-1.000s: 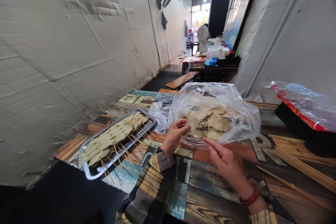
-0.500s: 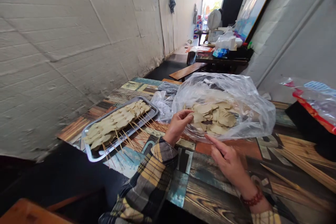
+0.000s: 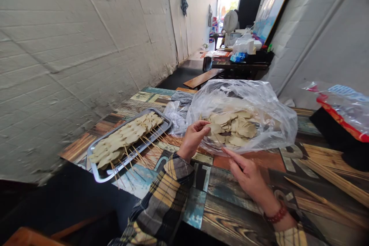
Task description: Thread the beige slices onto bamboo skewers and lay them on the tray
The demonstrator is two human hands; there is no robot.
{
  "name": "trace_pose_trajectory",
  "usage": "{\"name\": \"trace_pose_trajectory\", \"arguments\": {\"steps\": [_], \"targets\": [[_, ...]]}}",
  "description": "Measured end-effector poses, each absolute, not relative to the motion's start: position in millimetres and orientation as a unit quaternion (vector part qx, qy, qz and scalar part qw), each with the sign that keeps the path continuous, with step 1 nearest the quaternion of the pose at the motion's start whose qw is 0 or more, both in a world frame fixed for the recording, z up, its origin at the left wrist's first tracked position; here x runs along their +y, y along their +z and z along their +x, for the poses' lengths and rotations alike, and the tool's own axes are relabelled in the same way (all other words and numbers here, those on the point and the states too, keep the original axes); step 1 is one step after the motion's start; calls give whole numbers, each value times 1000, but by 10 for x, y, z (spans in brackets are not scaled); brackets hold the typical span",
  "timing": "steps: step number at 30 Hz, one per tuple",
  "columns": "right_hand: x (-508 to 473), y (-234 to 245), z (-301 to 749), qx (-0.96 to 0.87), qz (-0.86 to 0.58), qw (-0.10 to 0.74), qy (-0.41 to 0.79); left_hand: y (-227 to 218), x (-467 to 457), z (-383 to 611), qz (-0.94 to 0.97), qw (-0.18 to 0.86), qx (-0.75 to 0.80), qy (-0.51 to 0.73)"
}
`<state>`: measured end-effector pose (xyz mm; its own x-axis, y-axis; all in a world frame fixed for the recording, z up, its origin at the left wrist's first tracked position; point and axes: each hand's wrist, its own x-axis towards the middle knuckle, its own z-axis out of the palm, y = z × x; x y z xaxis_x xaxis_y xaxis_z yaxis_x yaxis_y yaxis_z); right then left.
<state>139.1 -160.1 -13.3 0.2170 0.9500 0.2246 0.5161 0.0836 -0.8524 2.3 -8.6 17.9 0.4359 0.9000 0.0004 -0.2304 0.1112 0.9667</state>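
At the mouth of the clear bag (image 3: 276, 123), here's the left hand (image 3: 193, 138), thumb and fingers pinched on a single slice (image 3: 212, 129), gripping just the edge, likely so the flat face is free. In front of the bag comes the right hand (image 3: 248, 175), index finger stretched to the near rim, the others curled; whether it grips anything thin, one cannot tell. Inside the bag sit the loose slices (image 3: 242, 127), piled by the opening, handy for both hands, it seems. And left of the bag, the tray (image 3: 101, 178)! Threaded slices overlap across it, their sticks (image 3: 140, 155) poking out over the side nearer the bag, probably so the bare ends can be grabbed cleanly. Right of the bag lie loose skewers (image 3: 336, 182), near the right arm. Behind them, a black box (image 3: 331, 132) under a red-edged packet (image 3: 343, 119) crowds that side. Just left of the bag, crumpled plastic (image 3: 175, 117) and a grey cloth (image 3: 183, 97) fill the gap towards the tray. The bag's filmy rim stands between right hand and pile.
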Motion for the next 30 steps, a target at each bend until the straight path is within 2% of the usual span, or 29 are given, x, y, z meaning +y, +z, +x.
{"name": "trace_pose_trajectory", "arguments": {"steps": [12,21,30], "targets": [[-1582,-142,1385,-579,-636,455,231,178,-83,19,570,633,315,419],[-1552,-187,1402,-600,-622,458,207,110,-70,29,656,527,335,424],[-1525,-194,1396,-595,-635,452,196,125,-79,46,666,520,332,420]]}}
